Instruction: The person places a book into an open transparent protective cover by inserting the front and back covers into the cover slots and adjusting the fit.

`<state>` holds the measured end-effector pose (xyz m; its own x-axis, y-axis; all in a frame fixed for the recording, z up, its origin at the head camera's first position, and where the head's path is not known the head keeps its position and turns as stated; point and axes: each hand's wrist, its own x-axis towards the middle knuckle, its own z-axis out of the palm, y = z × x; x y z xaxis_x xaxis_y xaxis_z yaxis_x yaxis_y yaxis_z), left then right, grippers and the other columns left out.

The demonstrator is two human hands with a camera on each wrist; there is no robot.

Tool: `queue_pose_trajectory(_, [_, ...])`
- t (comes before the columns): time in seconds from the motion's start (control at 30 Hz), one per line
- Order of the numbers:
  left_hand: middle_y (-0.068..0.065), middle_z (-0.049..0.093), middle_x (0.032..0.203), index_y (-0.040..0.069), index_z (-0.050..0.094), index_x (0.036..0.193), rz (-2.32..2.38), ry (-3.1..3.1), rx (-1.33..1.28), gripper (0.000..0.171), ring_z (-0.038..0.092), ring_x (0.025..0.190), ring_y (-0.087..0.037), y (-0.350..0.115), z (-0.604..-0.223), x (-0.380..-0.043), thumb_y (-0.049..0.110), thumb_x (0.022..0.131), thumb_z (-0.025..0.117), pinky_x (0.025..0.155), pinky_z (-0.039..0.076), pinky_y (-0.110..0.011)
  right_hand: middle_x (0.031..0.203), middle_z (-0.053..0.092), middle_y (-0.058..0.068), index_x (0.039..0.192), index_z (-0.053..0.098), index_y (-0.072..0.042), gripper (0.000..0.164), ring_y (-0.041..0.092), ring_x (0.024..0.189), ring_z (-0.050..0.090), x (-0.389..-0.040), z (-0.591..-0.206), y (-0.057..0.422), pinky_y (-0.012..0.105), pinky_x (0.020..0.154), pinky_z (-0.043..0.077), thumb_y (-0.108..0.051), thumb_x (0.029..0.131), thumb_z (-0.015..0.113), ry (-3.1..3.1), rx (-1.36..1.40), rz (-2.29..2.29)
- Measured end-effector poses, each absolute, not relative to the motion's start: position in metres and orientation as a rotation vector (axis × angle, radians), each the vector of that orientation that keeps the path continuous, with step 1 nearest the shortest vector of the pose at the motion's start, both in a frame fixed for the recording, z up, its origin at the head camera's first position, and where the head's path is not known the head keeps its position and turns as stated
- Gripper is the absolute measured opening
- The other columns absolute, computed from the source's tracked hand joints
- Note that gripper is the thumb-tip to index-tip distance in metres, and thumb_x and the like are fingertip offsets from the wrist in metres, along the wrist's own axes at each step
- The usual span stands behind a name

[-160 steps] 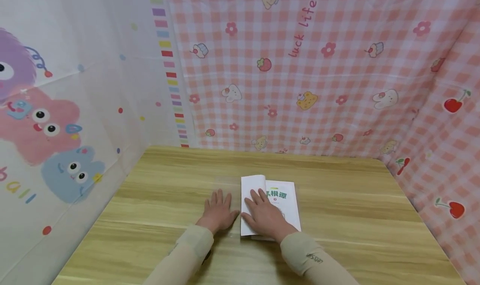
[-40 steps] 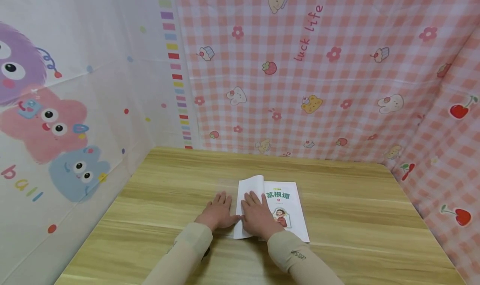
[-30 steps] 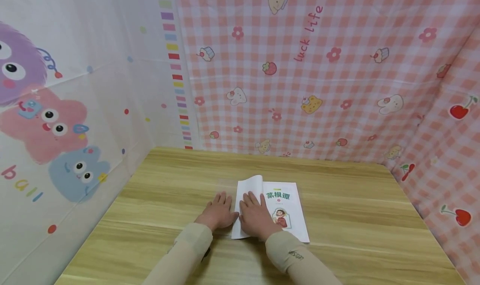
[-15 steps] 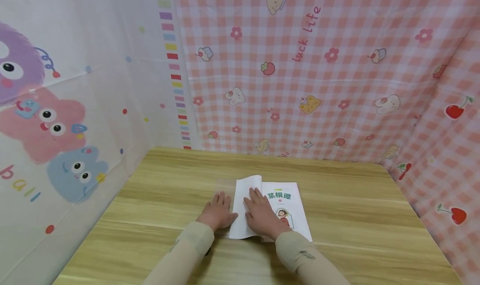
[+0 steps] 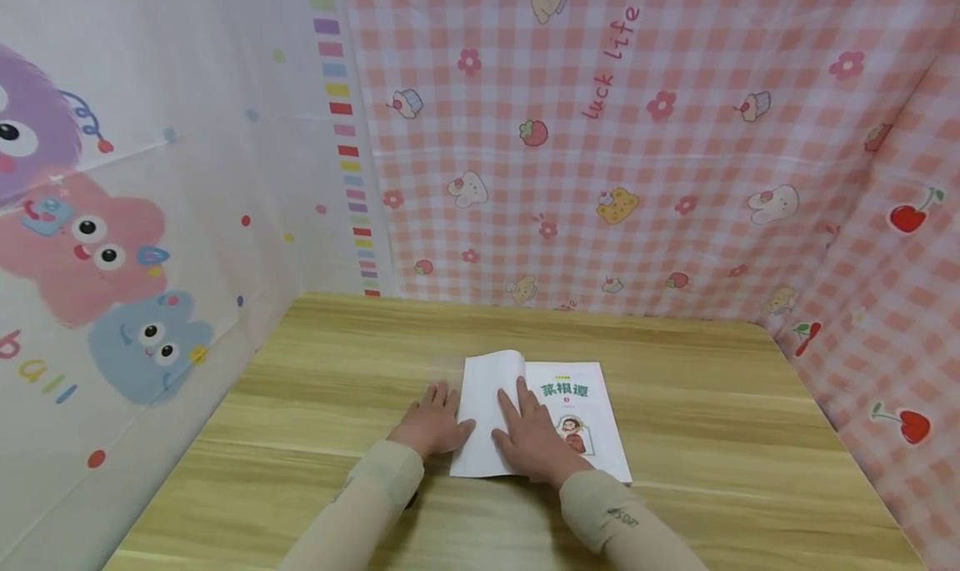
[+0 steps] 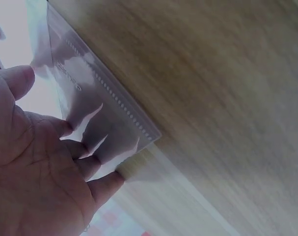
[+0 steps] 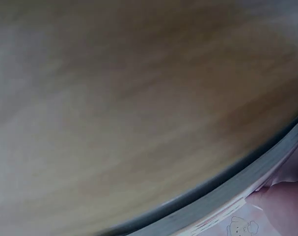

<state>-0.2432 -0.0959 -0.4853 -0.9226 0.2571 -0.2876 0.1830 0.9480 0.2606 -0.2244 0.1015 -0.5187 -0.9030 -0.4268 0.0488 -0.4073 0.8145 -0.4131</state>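
Book open on surface. Left hand, left of book, extended on clear cover; right hand flat on book's left leaf. Neither grasping. Advise even pressure, cover unshifted.

This looks like a cloth-walled booth, with pink checked fabric and white cartoon-printed sheeting around a wood-grain desk.

One left hand, one right hand; one book, one clear flap, one table
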Motion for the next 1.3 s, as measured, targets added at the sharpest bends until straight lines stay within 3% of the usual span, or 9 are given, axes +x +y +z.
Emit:
queue_pose_trajectory(0.33, [-0.023, 0.022, 0.160, -0.003, 0.032, 0.152, 0.312, 2.795, 0.316, 0.072, 0.019, 0.148, -0.038, -0.096, -0.489, -0.244, 0.045, 0.102, 0.048, 0.114, 0.024, -0.056, 0.155, 0.016, 0.036, 0.150, 0.035, 0.003, 0.059, 0.056, 0.138, 0.024, -0.221, -0.525, 0.091, 0.067, 0.108, 0.024, -0.028, 0.101, 0.049, 3.040, -0.644, -0.634])
queue_pose_trajectory(0.63, [-0.022, 0.021, 0.161, -0.002, 0.031, 0.153, 0.311, 2.784, 0.310, 0.074, 0.018, 0.148, -0.038, -0.095, -0.488, -0.243, 0.045, 0.100, 0.052, 0.115, 0.023, -0.055, 0.159, 0.013, 0.032, 0.153, 0.032, 0.000, 0.062, 0.052, 0.142, 0.021, -0.226, -0.529, 0.085, 0.063, 0.111, 0.023, -0.033, 0.102, 0.047, 3.041, -0.551, -0.535])
queue_pose_trajectory(0.77, [-0.022, 0.020, 0.161, -0.002, 0.031, 0.153, 0.317, 2.782, 0.314, 0.074, 0.017, 0.148, -0.038, -0.096, -0.487, -0.243, 0.045, 0.100, 0.053, 0.115, 0.023, -0.055, 0.161, 0.008, 0.029, 0.156, 0.025, -0.002, 0.073, 0.046, 0.146, 0.017, -0.229, -0.526, 0.094, 0.057, 0.114, 0.023, -0.042, 0.101, 0.049, 2.963, -0.590, -0.549])
queue_pose_trajectory(0.93, [-0.027, 0.015, 0.160, 0.000, 0.033, 0.153, 0.342, 2.792, 0.313, 0.073, 0.013, 0.148, -0.042, -0.099, -0.488, -0.243, 0.045, 0.099, 0.054, 0.116, 0.019, -0.056, 0.163, 0.006, 0.023, 0.159, 0.022, -0.009, 0.091, 0.036, 0.149, 0.015, -0.225, -0.514, 0.114, 0.050, 0.115, 0.025, -0.059, 0.092, 0.058, 2.853, -0.668, -0.586])
queue_pose_trajectory(1.1, [-0.031, 0.012, 0.159, 0.004, 0.034, 0.154, 0.397, 2.776, 0.289, 0.072, 0.011, 0.148, -0.044, -0.102, -0.488, -0.244, 0.046, 0.098, 0.055, 0.118, 0.014, -0.055, 0.163, 0.011, 0.022, 0.158, 0.026, -0.012, 0.107, 0.038, 0.146, 0.022, -0.220, -0.508, 0.129, 0.050, 0.114, 0.028, -0.070, 0.079, 0.068, 2.792, -0.775, -0.609])
queue_pose_trajectory(1.3, [-0.030, 0.014, 0.160, 0.002, 0.029, 0.155, 0.484, 2.738, 0.282, 0.075, 0.011, 0.148, -0.043, -0.103, -0.487, -0.245, 0.045, 0.099, 0.053, 0.118, 0.014, -0.054, 0.162, 0.012, 0.024, 0.157, 0.029, -0.011, 0.116, 0.039, 0.146, 0.024, -0.218, -0.504, 0.135, 0.049, 0.114, 0.028, -0.069, 0.069, 0.078, 2.743, -0.867, -0.654])
